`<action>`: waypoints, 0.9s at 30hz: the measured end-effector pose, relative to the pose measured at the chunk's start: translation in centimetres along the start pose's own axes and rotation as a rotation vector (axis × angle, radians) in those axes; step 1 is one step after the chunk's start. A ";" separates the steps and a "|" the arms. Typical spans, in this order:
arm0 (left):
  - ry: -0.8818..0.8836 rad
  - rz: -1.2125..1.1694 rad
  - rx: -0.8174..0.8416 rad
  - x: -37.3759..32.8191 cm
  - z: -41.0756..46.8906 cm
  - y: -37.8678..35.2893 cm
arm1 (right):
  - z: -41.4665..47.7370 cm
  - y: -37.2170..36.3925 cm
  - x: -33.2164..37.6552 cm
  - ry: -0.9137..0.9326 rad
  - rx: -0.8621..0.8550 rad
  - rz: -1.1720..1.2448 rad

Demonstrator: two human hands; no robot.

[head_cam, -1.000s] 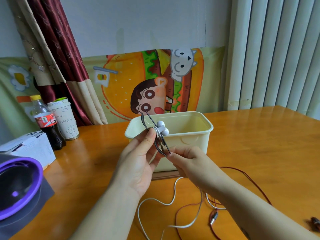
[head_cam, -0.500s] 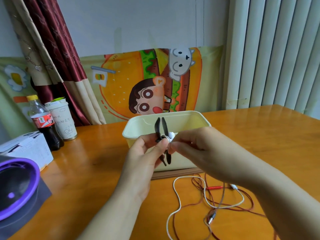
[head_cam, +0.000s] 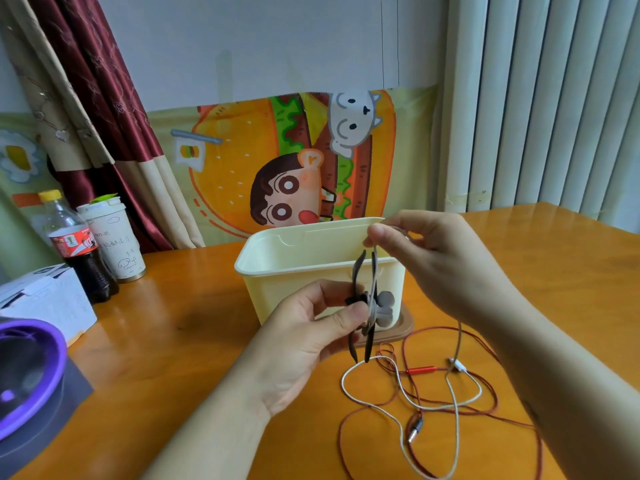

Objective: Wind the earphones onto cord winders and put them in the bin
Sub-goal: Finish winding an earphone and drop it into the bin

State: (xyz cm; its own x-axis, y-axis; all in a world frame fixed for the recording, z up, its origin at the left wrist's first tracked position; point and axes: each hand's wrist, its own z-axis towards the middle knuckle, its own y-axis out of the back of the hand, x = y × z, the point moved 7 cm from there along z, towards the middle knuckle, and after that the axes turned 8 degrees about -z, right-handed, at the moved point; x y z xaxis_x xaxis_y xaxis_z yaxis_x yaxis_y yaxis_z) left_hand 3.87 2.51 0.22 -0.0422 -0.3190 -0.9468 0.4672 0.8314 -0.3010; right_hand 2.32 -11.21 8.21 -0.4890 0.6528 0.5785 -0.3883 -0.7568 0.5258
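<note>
The left hand (head_cam: 304, 341) pinches the winder (head_cam: 357, 271) and 2 buds (head_cam: 384, 303) before the bin (head_cam: 294, 268), the right hand (head_cam: 440, 258) clamps its fingertips on the white cord (head_cam: 457, 431) above it, and the wrap probably goes best kept taut, turns side by side, clear of the red cord (head_cam: 422, 370).

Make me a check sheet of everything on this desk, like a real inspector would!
Surface: glossy orange wooden table.
Job's things: cream bin, open; dark cord winder with earbuds against it.
Clutter: cola bottle, paper cup, white box, purple-rimmed object.
Hands: left hand pinches the winder; right hand pinches the white cord above it.
Cables: white cord and red cord lie loose, tangled together.
Surroundings: curtain, cartoon poster, blinds.
</note>
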 end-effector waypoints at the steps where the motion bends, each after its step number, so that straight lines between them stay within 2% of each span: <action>1: 0.012 0.003 0.001 -0.1 0.0 0.1 | 0.0 -0.1 0.0 0.006 -0.015 0.009; 7: 0.037 -0.020 0.010 -0.2 0.0 0.1 | -0.1 -0.3 0.4 0.037 -0.045 0.051; 12: -0.007 -0.097 0.058 -0.8 0.0 -0.5 | -0.4 -2.9 -2.8 -0.200 0.060 0.314; 16: -0.132 -0.103 -0.034 -2.2 0.1 0.3 | -1.4 -6.1 -3.2 -0.296 0.187 0.365; 23: -0.241 -0.239 -0.090 -4.9 0.0 2.3 | -2.3 -7.8 -2.1 -0.160 0.263 0.034; 27: -0.208 -0.160 -0.299 -4.2 0.1 5.0 | -2.0 -7.0 -1.0 -0.068 0.242 -0.092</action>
State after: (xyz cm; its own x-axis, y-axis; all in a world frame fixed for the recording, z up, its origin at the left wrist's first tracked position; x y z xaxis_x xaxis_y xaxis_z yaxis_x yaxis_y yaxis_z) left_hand 6.45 7.98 2.66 0.1005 -0.5149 -0.8513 0.1904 0.8498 -0.4915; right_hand 3.92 -6.66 2.72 -0.4037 0.7251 0.5579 -0.2266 -0.6700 0.7069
